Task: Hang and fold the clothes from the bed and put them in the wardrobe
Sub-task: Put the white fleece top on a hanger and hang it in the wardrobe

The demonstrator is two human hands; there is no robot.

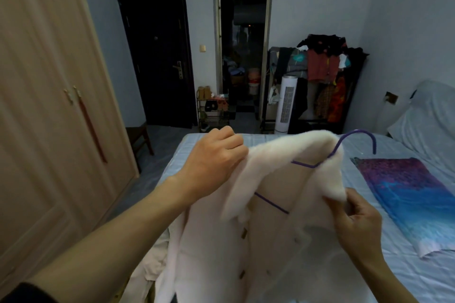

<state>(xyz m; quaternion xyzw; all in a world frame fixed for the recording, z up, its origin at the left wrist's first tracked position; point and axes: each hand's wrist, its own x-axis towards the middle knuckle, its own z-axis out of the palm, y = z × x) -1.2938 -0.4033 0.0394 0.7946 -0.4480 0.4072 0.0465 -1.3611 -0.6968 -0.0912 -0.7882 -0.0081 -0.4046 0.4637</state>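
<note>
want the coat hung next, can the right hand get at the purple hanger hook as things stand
Probably yes: the hook sticks out bare above the coat, nothing covering it, but the right hand is pinching the collar and must let go first.

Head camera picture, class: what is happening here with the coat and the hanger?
A person holds a cream fleece-collared coat up over the bed. A purple hanger is already inside it, hook poking out at the collar. The left hand grips one shoulder; the right hand pinches the collar's other end. The wardrobe at left is shut.
</note>
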